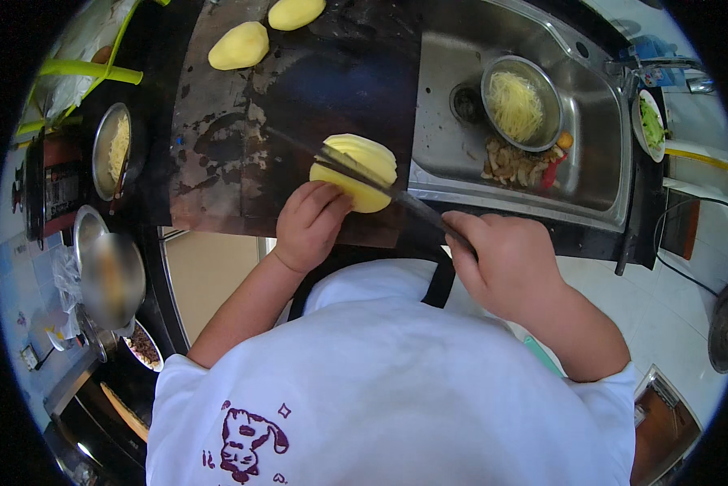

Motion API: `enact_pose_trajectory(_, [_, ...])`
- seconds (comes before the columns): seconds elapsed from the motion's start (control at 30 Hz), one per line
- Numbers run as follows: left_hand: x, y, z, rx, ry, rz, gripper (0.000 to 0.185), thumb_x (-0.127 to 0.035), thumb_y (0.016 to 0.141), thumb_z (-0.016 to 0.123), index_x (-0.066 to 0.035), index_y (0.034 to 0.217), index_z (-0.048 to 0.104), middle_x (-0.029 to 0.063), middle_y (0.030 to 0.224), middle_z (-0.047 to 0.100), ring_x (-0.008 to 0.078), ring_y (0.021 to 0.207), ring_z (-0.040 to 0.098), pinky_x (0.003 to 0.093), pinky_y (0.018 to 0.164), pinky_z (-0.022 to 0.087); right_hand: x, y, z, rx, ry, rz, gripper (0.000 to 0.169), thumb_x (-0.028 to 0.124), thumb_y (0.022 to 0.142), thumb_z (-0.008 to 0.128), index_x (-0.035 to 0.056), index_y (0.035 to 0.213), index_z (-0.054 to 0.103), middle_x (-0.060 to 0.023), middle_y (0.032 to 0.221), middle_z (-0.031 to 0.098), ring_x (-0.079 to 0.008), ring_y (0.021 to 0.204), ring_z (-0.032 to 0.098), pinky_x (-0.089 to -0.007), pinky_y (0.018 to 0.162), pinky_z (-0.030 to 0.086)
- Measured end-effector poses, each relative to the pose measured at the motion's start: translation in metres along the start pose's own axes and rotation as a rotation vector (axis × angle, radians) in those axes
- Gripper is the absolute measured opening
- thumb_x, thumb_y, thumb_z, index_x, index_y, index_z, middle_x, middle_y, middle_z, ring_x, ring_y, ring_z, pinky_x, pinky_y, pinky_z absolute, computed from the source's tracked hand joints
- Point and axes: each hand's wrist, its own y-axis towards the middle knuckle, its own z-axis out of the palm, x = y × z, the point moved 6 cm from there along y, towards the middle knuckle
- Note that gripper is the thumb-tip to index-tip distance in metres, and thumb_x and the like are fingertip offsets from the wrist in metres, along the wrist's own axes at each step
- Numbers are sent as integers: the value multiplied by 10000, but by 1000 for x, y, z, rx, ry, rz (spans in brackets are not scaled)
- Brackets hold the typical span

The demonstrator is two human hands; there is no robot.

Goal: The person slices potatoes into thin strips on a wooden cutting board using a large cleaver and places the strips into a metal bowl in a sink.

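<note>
A peeled potato, cut partly into thin slices, lies near the right side of a dark, stained board. My left hand presses its fingertips on the uncut part, at the near left. In my right hand is the handle of a kitchen knife; its blade runs up to the left across the potato, between the slices and the uncut part. Two whole peeled potatoes rest at the board's far left edge.
Right of the board, a steel sink holds a metal bowl of pale shreds beside peelings. A plate of chopped greens stands beyond it. At the left are a metal bowl of yellowish shreds and a dark appliance.
</note>
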Motion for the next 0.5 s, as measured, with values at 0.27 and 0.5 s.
enact_pose_trajectory(0.27, [5,-15,20,193,48,12,300,-74,760,641,-59,1059,623,123,1150,581,284,1049,566,396,887,469,0,-13,7,152,-99,-53,366,201,718,644,54,1049,591,-104,650,573,-277,554,582,-390,501,458])
enact_pose_trajectory(0.5, [10,-10,37,226,-123,-66,292,-93,768,635,-67,1058,625,119,1144,585,283,1050,562,394,882,469,4,-6,7,213,-86,-94,377,234,739,627,-7,1026,590,-119,627,586,-263,518,592,-378,456,468])
